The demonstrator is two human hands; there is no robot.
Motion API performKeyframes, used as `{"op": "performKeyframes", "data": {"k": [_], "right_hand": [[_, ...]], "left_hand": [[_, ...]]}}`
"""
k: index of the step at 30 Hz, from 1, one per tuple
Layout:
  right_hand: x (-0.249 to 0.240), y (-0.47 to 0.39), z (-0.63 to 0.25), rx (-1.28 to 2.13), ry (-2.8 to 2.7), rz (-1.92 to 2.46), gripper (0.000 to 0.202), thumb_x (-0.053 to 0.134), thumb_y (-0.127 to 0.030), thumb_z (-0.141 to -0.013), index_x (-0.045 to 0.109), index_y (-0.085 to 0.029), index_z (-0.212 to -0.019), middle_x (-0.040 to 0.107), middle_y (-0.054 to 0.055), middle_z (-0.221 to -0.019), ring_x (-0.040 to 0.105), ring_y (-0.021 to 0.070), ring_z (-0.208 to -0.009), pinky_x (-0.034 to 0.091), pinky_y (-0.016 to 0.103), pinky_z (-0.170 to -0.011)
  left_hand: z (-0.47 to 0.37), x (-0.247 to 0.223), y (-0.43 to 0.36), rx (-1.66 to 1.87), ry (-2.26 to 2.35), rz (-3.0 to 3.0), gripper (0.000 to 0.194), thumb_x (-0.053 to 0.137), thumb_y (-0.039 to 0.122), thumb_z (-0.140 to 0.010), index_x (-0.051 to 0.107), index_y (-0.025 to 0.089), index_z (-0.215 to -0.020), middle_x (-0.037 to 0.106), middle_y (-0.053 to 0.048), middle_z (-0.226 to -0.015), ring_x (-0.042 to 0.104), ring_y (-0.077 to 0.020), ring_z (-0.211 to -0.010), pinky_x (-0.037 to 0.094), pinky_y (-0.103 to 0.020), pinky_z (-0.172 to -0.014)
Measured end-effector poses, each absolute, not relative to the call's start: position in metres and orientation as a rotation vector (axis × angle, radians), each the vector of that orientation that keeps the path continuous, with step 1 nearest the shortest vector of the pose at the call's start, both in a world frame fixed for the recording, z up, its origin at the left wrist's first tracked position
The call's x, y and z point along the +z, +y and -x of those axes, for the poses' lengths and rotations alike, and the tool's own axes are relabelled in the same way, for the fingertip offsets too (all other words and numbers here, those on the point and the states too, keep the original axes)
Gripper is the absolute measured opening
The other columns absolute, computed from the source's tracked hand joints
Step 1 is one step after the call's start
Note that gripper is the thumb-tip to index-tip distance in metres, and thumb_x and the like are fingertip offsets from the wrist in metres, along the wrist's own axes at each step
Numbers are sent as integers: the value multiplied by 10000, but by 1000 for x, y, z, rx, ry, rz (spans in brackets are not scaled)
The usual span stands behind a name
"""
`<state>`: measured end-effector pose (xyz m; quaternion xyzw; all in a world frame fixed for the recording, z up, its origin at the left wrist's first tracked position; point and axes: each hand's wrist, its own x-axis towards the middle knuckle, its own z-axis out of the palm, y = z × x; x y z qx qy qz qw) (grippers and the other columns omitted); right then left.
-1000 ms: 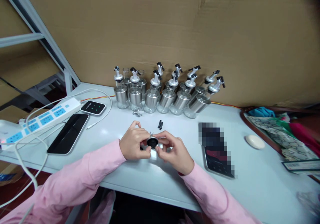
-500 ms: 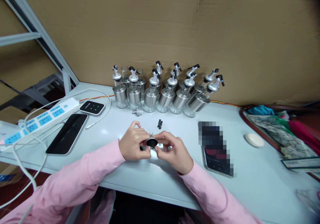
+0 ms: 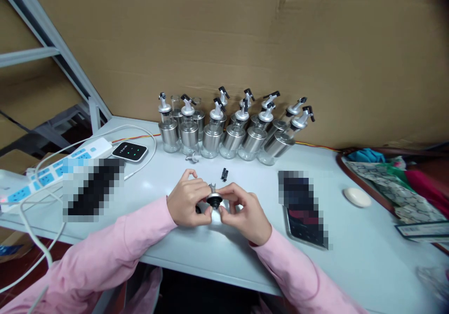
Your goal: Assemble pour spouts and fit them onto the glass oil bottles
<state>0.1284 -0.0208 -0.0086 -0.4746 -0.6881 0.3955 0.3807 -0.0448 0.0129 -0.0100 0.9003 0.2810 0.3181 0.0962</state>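
Observation:
Between the fingertips of both hands is a bottle pourer (image 3: 214,199), silver with a black ribbed stopper facing down toward me. My left hand (image 3: 189,201) is closed on its left side. From the right, my right hand (image 3: 245,211) pinches it with thumb and fingers. A small dark part (image 3: 198,209) shows by my left palm, mostly hidden. Just beyond the hands lie small black lever pieces (image 3: 225,174). Farther back, a loose silver pourer piece (image 3: 192,157) rests on the table in front of the bottles.
Several glass-and-steel bottles (image 3: 212,138) with pourers stand in rows against the cardboard (image 3: 224,42). On the left are a power strip (image 3: 45,178), cables, a black device (image 3: 129,151) and a phone (image 3: 94,190). Another phone (image 3: 305,211) and a white oval object (image 3: 357,197) lie right.
The pourer has tilted slightly in my fingers, so more of its black stopper and silver top shows. Both hands stay in nearly the same place.

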Motion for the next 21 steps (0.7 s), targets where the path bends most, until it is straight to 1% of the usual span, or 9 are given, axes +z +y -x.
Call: {"op": "performKeyframes", "data": {"k": [2, 5, 8, 10, 14, 16, 21], "right_hand": [[-9, -20, -129, 1019, -1705, 1188, 257, 561, -101, -622, 510, -198, -854, 660, 0, -762, 456, 60, -423, 400, 206, -472], [-10, -18, -132, 986, -1634, 1132, 274, 559, -103, -644, 456, -215, -872, 628, -27, -728, 531, 79, -467, 421, 217, -523], [-10, -17, -132, 978, -1606, 1105, 286, 564, -105, -666, 428, -228, -885, 631, -35, -737, 568, 90, -495, 430, 233, -571], [-10, -17, -132, 998, -1605, 1098, 288, 566, -104, -671, 419, -230, -884, 643, -28, -765, 580, 93, -503, 437, 242, -595], [-10, -17, -133, 1002, -1597, 1098, 284, 583, -114, -671, 415, -230, -869, 625, -46, -707, 593, 104, -509, 437, 243, -594], [-10, -17, -133, 975, -1608, 1095, 281, 589, -118, -668, 418, -230, -861, 611, -51, -702, 600, 106, -524, 437, 242, -601], [-6, -16, -133, 902, -1691, 1112, 252, 587, -124, -684, 447, -227, -866, 612, -39, -729, 619, 123, -613, 443, 264, -676]], "left_hand": [[45, -10, 13, 931, 890, -2670, 82, 435, 254, -681, 457, 175, -677, 520, 23, -581, 460, -126, -540, 312, -366, -742], [44, -9, 12, 969, 950, -2623, 115, 435, 257, -744, 464, 171, -815, 567, -11, -708, 506, -145, -621, 327, -375, -772], [44, -10, 12, 1087, 915, -2571, 223, 444, 263, -788, 423, 169, -988, 590, -45, -841, 537, -161, -704, 341, -370, -781], [44, -10, 12, 1108, 883, -2564, 289, 461, 265, -799, 398, 175, -1067, 597, -59, -905, 550, -171, -756, 340, -371, -792], [46, -10, 13, 1022, 860, -2621, 356, 503, 305, -794, 417, 178, -1114, 593, -82, -976, 556, -213, -896, 305, -397, -837], [46, -11, 13, 1012, 867, -2644, 379, 515, 341, -801, 424, 171, -1128, 584, -91, -976, 551, -226, -926, 293, -408, -850], [46, -14, 14, 1063, 896, -2640, 277, 493, 332, -847, 457, 180, -1076, 588, -92, -975, 557, -214, -922, 299, -395, -855]]}}
